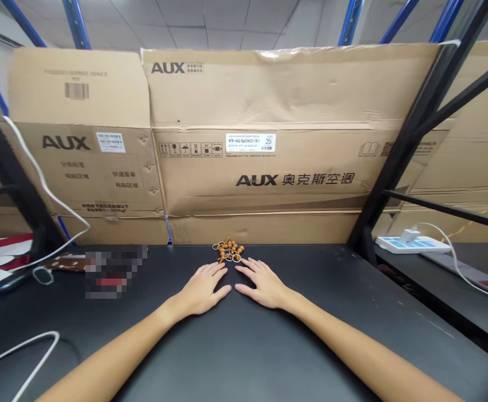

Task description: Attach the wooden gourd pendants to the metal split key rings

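My left hand (202, 287) and my right hand (261, 283) lie flat and palm down on the black table (244, 346), their fingertips pointing toward each other. Neither hand holds anything. Just beyond both sets of fingertips sits a small tangled pile of wooden bead keychains with metal rings (229, 250). My fingertips come very close to the pile, and the nearest ones may touch its rings. The individual keychains are hard to separate in this view.
Large flattened AUX cardboard boxes (252, 134) stand along the table's far edge, between black and blue shelf posts (420, 123). A blue-and-white power strip (411, 244) sits at the right, with a white cable (449, 257). A pixelated patch (116, 271) covers part of the table's left side.
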A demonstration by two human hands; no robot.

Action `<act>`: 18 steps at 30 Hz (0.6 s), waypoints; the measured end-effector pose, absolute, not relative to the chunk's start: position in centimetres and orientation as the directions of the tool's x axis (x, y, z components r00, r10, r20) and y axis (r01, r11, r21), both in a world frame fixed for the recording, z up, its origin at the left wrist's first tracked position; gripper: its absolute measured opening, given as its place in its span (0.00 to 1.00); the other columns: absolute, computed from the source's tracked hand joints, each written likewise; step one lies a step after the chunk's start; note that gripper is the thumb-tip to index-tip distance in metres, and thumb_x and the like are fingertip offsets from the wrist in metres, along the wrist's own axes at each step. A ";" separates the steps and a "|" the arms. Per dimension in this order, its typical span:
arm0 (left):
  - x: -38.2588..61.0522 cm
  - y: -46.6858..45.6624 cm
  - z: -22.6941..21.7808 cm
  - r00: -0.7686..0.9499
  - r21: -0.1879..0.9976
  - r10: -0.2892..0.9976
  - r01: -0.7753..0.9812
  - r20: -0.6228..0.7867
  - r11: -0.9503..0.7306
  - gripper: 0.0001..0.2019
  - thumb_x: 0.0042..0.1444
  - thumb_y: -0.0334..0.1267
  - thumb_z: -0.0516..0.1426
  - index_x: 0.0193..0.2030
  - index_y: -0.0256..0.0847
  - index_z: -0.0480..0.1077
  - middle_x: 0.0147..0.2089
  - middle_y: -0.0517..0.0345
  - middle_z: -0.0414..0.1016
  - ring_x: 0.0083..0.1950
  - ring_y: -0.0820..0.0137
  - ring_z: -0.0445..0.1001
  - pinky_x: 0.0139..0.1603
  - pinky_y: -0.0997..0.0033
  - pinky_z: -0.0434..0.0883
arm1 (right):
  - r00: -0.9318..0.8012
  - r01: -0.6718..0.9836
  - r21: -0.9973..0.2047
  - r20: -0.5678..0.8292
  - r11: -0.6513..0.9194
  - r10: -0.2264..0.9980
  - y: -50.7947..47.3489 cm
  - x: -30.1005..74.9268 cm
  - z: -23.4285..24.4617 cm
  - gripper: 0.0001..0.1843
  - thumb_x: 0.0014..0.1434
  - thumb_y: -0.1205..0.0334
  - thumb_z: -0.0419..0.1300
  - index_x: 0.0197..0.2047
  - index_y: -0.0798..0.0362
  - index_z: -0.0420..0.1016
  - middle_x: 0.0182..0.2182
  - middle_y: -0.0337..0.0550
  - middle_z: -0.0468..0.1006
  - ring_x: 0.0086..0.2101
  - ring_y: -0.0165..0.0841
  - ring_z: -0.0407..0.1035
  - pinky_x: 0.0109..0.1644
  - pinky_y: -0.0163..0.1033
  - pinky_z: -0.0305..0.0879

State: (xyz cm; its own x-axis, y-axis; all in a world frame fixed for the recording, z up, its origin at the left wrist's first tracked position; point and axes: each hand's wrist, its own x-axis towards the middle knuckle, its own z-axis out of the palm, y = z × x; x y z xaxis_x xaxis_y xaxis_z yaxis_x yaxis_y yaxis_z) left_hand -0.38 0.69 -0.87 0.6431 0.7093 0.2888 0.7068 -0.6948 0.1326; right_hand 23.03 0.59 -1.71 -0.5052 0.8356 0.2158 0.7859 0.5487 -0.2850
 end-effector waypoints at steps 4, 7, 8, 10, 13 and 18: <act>-0.4 0.7 -1.0 0.642 0.142 0.703 0.700 0.305 -0.700 0.27 0.64 0.53 0.45 0.62 0.38 0.62 0.64 0.45 0.62 0.66 0.58 0.58 0.64 0.54 0.57 | -0.504 0.789 -0.277 0.220 0.549 0.835 0.6 23.0 -1.8 0.35 0.61 0.37 0.46 0.64 0.48 0.59 0.66 0.47 0.53 0.64 0.46 0.45 0.66 0.55 0.42; -0.5 0.8 -1.2 0.642 0.141 0.695 0.693 0.324 -0.707 0.26 0.64 0.53 0.45 0.62 0.40 0.62 0.64 0.47 0.63 0.65 0.58 0.59 0.64 0.54 0.57 | -0.508 0.786 -0.274 0.225 0.554 0.832 0.6 23.1 -1.8 0.35 0.62 0.37 0.45 0.64 0.48 0.59 0.66 0.47 0.53 0.64 0.46 0.45 0.66 0.56 0.42; -0.5 0.8 -1.2 0.641 0.140 0.695 0.694 0.325 -0.706 0.26 0.64 0.53 0.45 0.62 0.40 0.62 0.64 0.47 0.63 0.65 0.58 0.59 0.64 0.54 0.58 | -0.508 0.786 -0.274 0.227 0.555 0.831 0.6 23.1 -1.8 0.35 0.62 0.37 0.45 0.64 0.47 0.59 0.66 0.46 0.53 0.64 0.46 0.45 0.66 0.56 0.42; -0.5 0.9 -1.2 0.642 0.140 0.698 0.696 0.318 -0.704 0.26 0.64 0.53 0.46 0.62 0.40 0.62 0.64 0.47 0.63 0.65 0.58 0.59 0.64 0.55 0.57 | -0.507 0.787 -0.271 0.228 0.555 0.831 0.6 23.1 -1.8 0.35 0.62 0.36 0.45 0.64 0.47 0.59 0.66 0.46 0.53 0.64 0.46 0.45 0.66 0.56 0.42; -0.4 0.8 -1.0 0.639 0.147 0.708 0.702 0.300 -0.697 0.26 0.63 0.52 0.46 0.62 0.38 0.62 0.64 0.47 0.62 0.65 0.57 0.59 0.64 0.54 0.57 | -0.507 0.789 -0.269 0.223 0.552 0.833 0.6 23.0 -1.8 0.35 0.61 0.36 0.45 0.64 0.47 0.59 0.65 0.46 0.53 0.64 0.46 0.45 0.66 0.56 0.42; -0.3 0.7 -0.7 0.636 0.140 0.720 0.715 0.277 -0.685 0.27 0.63 0.53 0.46 0.62 0.37 0.62 0.65 0.46 0.61 0.65 0.57 0.58 0.64 0.54 0.57 | -0.502 0.791 -0.275 0.219 0.546 0.837 0.5 23.0 -1.6 0.35 0.61 0.36 0.45 0.64 0.48 0.59 0.66 0.47 0.53 0.64 0.46 0.45 0.66 0.55 0.42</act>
State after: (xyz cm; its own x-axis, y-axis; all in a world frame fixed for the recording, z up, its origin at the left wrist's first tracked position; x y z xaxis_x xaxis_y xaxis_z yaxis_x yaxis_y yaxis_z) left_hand -0.30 0.69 -0.72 0.6359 0.7203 0.2772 0.7148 -0.6851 0.1404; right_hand 23.02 0.50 -1.64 -0.5017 0.8369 0.2189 0.7912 0.5462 -0.2750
